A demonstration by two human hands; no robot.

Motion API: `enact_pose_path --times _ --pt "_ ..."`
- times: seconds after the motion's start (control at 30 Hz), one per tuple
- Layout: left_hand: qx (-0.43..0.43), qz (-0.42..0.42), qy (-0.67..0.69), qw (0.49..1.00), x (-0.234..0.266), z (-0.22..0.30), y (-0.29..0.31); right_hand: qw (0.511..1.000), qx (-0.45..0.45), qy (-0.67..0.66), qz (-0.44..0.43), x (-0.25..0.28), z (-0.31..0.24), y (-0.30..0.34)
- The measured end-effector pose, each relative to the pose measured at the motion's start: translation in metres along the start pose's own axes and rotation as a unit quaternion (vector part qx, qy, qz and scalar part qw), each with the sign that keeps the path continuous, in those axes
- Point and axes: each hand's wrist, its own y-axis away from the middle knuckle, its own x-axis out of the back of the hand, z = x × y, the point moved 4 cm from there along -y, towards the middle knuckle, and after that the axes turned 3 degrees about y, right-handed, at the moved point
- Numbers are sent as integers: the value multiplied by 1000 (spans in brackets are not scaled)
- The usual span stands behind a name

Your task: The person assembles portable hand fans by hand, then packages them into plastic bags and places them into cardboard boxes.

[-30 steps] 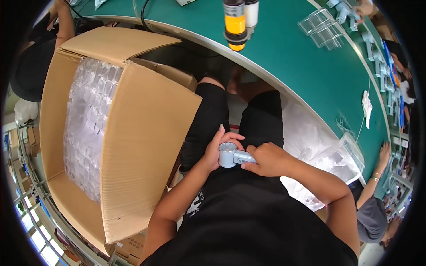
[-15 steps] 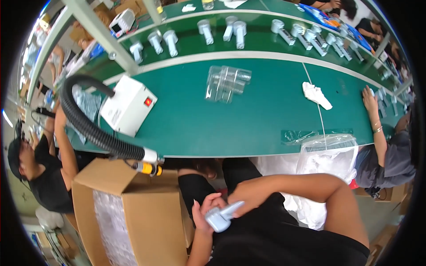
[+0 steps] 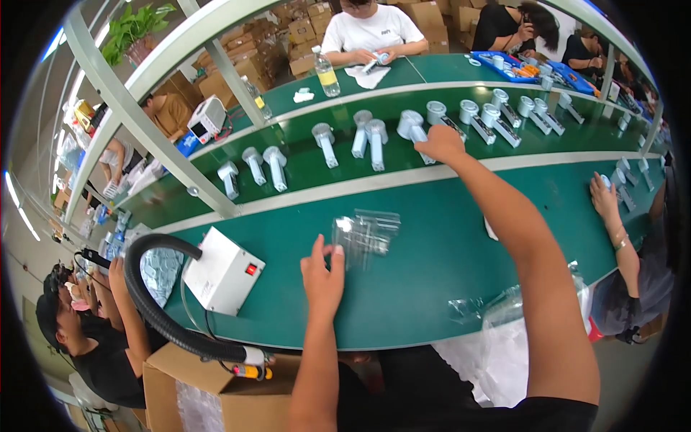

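Fingers of the right hand [image 3: 440,142] close on a pale blue handheld device [image 3: 416,131] on the raised belt, while the left hand [image 3: 322,277], loosely open, touches clear plastic bags [image 3: 366,234] on the green surface [image 3: 432,281]; best pinch one bag only.

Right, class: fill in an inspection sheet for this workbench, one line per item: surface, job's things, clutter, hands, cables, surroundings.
Surface: green bench with a raised green belt behind it.
Job's things: clear plastic sleeves on the bench; row of pale blue handheld devices on the belt.
Clutter: crumpled clear bags at the bench's near edge.
Hands: left hand open, fingertips at the sleeves; right hand reaching to a device on the belt.
Cables: black ribbed hose by a white box unit.
Surroundings: open cardboard carton below; other people at the bench.
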Motion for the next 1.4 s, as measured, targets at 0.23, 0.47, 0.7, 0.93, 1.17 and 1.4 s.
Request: enact_pose_path --times 0.23,0.47,0.7,0.93,1.17,1.4 --pt "77 82 271 956 34 15 41 974 22 131 181 -9 -36 -61" --pt "386 -41 614 688 90 -3 181 991 -10 112 -79 -75 -162 -144" --pt "349 6 656 669 97 1 183 988 91 -92 78 -36 -136 -155" --pt "321 89 663 671 101 -31 194 723 225 -602 -252 64 -195 98" --pt "217 56 669 709 116 -20 264 770 165 -455 -417 0 -184 306" --pt "270 96 659 695 136 -26 285 692 75 -563 -446 -66 -280 372"
